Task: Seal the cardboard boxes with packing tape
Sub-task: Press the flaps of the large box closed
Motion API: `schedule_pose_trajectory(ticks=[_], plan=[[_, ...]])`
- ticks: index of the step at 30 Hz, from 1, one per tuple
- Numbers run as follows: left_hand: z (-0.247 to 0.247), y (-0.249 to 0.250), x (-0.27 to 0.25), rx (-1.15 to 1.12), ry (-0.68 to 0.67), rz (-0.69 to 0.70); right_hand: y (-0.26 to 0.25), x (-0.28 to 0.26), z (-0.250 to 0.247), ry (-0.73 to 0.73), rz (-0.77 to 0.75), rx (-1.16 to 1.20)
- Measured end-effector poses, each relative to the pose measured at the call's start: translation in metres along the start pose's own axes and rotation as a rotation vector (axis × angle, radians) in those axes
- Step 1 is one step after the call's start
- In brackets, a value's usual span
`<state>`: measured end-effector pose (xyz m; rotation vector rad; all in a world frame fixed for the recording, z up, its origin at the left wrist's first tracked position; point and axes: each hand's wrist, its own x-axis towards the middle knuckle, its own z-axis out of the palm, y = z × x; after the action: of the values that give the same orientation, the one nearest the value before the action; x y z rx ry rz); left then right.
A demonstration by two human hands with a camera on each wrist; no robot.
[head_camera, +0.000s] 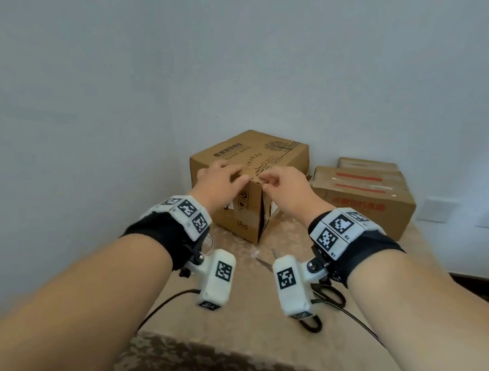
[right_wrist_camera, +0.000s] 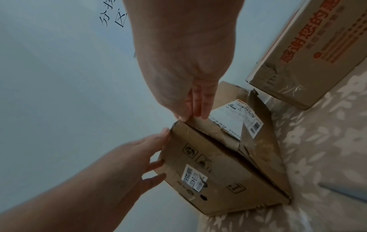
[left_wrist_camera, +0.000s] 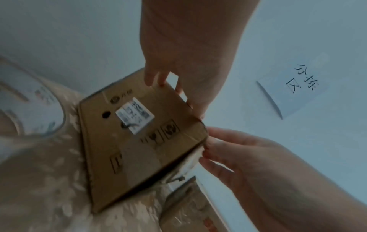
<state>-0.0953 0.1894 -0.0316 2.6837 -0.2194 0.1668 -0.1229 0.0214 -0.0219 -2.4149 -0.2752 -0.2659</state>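
Here, from the head view, the cardboard box (head_camera: 251,182) stands on the table (head_camera: 243,311) straight ahead of both hands, one vertical corner turned toward the person. The left hand (head_camera: 221,183) lies over the near top corner with fingers bent down on the cardboard, gripping the edge; the right hand (head_camera: 282,186) meets it from the right, fingertips pinching something at that same corner (flap edge or tape end, I cannot tell which). Both hands sit equally close to the box. Scissors (head_camera: 323,291) lie nearer the person, under the right wrist, and two already taped boxes (head_camera: 361,197) rest to the right.

From the left wrist view, the left hand (left_wrist_camera: 178,66) reaches down onto the box's (left_wrist_camera: 139,141) top edge, fingers hooked over it, while the right hand (left_wrist_camera: 248,157) touches the near corner with its fingertips. A roll of tape (left_wrist_camera: 39,113) seems to sit on the table at far left, blurred.

From the right wrist view, the right hand (right_wrist_camera: 190,87) holds fingers close together, nipping the corner of the box (right_wrist_camera: 218,169). A side flap (right_wrist_camera: 264,141) gapes open on the right face, so the seam to close probably runs vertically there, nearer the right hand.
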Motion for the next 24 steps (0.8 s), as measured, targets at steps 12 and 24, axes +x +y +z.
schedule_pose_trajectory(ticks=[12,24], plan=[[-0.006,0.024,-0.004,-0.144,0.009,-0.077,0.019,0.009,-0.005,-0.123,-0.008,-0.217],[-0.020,0.001,0.001,-0.165,-0.033,-0.148,0.016,0.018,0.001,-0.193,-0.146,-0.130]])
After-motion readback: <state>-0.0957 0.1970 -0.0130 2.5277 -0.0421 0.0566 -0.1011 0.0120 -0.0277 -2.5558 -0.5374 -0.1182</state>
